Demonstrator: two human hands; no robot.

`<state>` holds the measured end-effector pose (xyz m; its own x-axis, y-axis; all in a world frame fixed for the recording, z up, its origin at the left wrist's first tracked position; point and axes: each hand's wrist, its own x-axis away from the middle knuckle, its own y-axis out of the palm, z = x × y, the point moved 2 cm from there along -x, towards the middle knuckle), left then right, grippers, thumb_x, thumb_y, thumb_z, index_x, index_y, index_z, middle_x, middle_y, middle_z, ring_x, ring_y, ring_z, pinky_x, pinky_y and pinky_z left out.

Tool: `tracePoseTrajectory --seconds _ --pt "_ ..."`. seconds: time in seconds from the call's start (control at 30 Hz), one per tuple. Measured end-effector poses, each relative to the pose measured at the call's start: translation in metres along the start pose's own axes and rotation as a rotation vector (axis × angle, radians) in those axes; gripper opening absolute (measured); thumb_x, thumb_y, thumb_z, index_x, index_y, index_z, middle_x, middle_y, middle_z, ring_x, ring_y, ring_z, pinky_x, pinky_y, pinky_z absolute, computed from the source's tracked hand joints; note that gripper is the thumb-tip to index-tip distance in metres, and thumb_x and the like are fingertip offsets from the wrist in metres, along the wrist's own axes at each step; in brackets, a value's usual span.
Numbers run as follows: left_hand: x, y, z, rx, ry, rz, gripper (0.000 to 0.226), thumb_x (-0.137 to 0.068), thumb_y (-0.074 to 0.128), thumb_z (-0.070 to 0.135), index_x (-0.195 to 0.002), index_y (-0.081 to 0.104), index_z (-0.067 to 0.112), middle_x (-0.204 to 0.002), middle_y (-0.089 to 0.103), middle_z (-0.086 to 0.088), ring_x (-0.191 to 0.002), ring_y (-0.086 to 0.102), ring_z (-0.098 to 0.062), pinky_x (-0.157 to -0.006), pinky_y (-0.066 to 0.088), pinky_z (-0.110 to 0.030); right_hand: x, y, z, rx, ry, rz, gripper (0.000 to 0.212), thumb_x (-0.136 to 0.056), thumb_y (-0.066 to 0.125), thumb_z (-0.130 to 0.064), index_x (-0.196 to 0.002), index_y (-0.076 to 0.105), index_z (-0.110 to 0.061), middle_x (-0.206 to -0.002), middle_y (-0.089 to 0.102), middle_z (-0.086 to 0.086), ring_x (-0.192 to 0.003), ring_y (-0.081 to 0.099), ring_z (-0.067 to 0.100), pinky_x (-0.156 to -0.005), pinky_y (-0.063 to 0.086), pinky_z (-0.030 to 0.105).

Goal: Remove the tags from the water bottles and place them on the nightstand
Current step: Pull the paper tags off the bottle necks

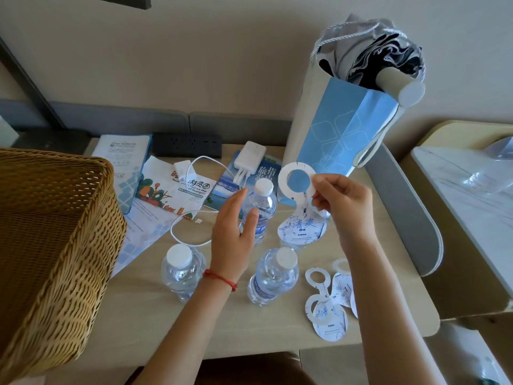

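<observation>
Head view
Right hand (342, 207): raised above the nightstand, forearm entering from the near right; thumb and fingertips pinched the neck of the held tag, palm turned left.
Held tag (301, 207): clear of the table, long axis near upright; ring end at the top, far side, and the round printed end hanging down toward the near side, in front of the blue paper bag.
Left hand (236, 229): open, fingers spread and slightly curled, gripping nothing; it hovered just beside the far bottle on its left, whether touching it cannot be told. A red cord circled the wrist.
Far bottle (259, 212): upright, white cap on, no tag on its neck.
Near left bottle (181, 269): upright, capped, partly behind the left forearm.
Near middle bottle (273, 276): upright, capped, between the two forearms.
Loose tags (330, 301): an overlapping pile lying flat on the nightstand, near right, beside the right forearm; ring ends mostly toward the far left.
Nightstand (138, 315): pale wood top; near edge ran below the forearms, rounded corner at the near right.
Open room: bare wood lay at the near left, between the wicker basket (52, 245) and the bottles.
Crowded far side: leaflets (166, 190), a white cable (188, 232) and a power bank (248, 158).
Blue paper bag (341, 129): standing at the far right edge.
</observation>
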<state>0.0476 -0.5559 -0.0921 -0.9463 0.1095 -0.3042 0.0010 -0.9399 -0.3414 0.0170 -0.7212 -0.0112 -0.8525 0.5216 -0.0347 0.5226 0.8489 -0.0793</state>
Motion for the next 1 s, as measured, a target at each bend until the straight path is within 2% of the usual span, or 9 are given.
tracePoseTrajectory --seconds 0.2,0.37,0.57,0.77,0.9,1.0 --pt "0.02 -0.017 0.025 -0.193 0.199 0.019 0.05 -0.092 0.04 0.04 -0.126 0.051 0.006 -0.13 0.054 -0.014 -0.123 0.048 -0.024 -0.103 0.036 -0.031 0.015 -0.03 -0.007 -0.048 -0.019 0.03 0.016 -0.084 0.063 -0.01 -0.069 0.067 -0.014 -0.045 0.057 -0.007 -0.045 0.051 0.007 -0.052 0.045 0.018" --pt "0.054 -0.02 0.046 -0.403 0.271 0.078 0.047 -0.093 0.041 0.035 -0.128 0.05 0.006 -0.132 0.052 -0.014 -0.126 0.045 -0.025 -0.102 0.041 -0.04 0.029 -0.058 -0.001 -0.06 -0.006 -0.012 0.015 -0.084 0.064 -0.01 -0.07 0.067 -0.013 -0.044 0.057 -0.008 -0.044 0.051 0.006 -0.05 0.045 0.017" --pt "0.102 0.015 0.073 -0.555 0.316 0.092 0.046 -0.095 0.036 0.038 -0.125 0.051 0.006 -0.131 0.054 -0.015 -0.124 0.043 -0.024 -0.101 0.037 -0.037 0.041 -0.11 0.025 -0.032 0.052 -0.07 0.009 -0.084 0.064 -0.01 -0.077 0.068 -0.006 -0.045 0.057 -0.007 -0.042 0.05 0.004 -0.047 0.045 0.015" --pt "0.142 0.063 0.084 -0.62 0.293 0.08 0.047 -0.094 0.039 0.037 -0.125 0.053 0.005 -0.13 0.054 -0.014 -0.124 0.048 -0.027 -0.101 0.04 -0.041 0.043 -0.162 0.069 0.023 0.156 -0.106 0.008 -0.084 0.063 -0.007 -0.082 0.068 -0.002 -0.055 0.057 0.005 -0.041 0.049 0.004 -0.046 0.044 0.016" --pt "0.161 0.092 0.075 -0.676 0.258 0.004 0.046 -0.094 0.038 0.037 -0.124 0.053 0.006 -0.13 0.055 -0.014 -0.122 0.047 -0.026 -0.101 0.039 -0.04 0.038 -0.179 0.096 0.056 0.22 -0.119 0.011 -0.085 0.062 -0.007 -0.074 0.067 -0.007 -0.055 0.056 0.004 -0.04 0.049 0.002 -0.045 0.045 0.014" --pt "0.171 0.109 0.065 -0.709 0.205 -0.069 0.046 -0.092 0.039 0.036 -0.123 0.054 0.005 -0.131 0.054 -0.014 -0.121 0.05 -0.029 -0.097 0.044 -0.043 0.035 -0.183 0.119 0.072 0.288 -0.119 0.014 -0.084 0.062 -0.007 -0.072 0.066 -0.009 -0.056 0.056 0.005 -0.04 0.049 0.002 -0.046 0.045 0.014"
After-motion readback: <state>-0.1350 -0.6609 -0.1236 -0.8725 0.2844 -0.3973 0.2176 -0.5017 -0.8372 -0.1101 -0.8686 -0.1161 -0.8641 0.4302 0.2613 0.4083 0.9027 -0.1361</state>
